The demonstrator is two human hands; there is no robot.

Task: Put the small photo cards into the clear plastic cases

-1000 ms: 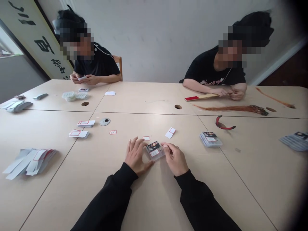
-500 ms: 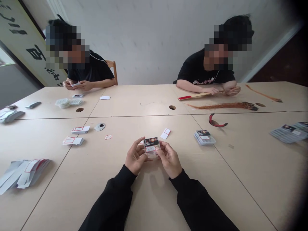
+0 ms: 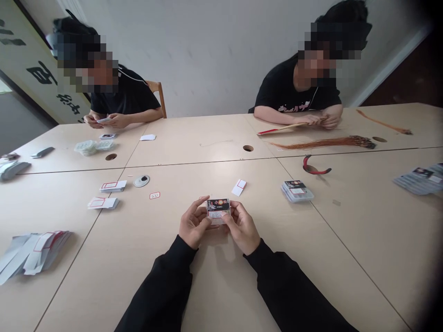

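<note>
- Left hand and right hand: both meet at the centre of the frame, each closed on one short side of a small clear card packet
- Fingers: narrow, pinching the packet by its edges; thumbs lie on the near face
- Card packet: raised off the table, dark printed band uppermost, a white red-bordered label below it; whether that label is fully stuck down cannot be told
- Nearby, lower centre to right: a loose label just beyond the packet, a small red-edged sticker to the left, a stack of packets well apart on the right
- Upper frame: two other people work at their own places, hands clear of this area
- Risk, slip: the grip is on edges only; a smooth wrapper may slide out and drop to the table
- Risk, label: thumb pressure across the face could crease or skew it
- Risk, crush: too tight a pinch may bow the packet
</note>
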